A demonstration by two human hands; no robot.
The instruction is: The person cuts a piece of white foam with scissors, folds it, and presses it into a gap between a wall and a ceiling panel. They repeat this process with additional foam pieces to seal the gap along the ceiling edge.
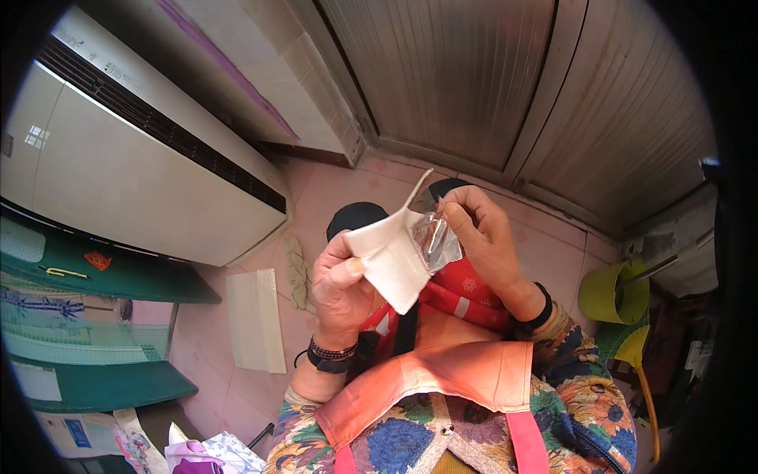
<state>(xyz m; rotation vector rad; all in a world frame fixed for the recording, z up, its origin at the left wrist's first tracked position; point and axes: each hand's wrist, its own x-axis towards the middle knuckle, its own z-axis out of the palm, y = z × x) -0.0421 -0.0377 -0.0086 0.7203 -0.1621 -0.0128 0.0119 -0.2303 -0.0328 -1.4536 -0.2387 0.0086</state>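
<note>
My left hand [341, 286] is closed on a folded white padded piece [388, 261], gripping its left edge with my thumb on top. A thin white flap of it stands up at the upper end. My right hand [479, 229] is pinched on a crinkled clear plastic wrapper [433, 245] just to the right of the white piece, touching it. Below both hands is red fabric with snowflakes [472, 296] over my lap, with an orange apron [426, 371] nearer me.
A large white air-conditioner [134, 166] stands at the left, above green shelving [103, 379]. A flat cream board [255, 320] and pale cloth [298, 268] lie on the tiled floor. Panelled doors [450, 87] are ahead. A yellow-green bucket [608, 300] stands at the right.
</note>
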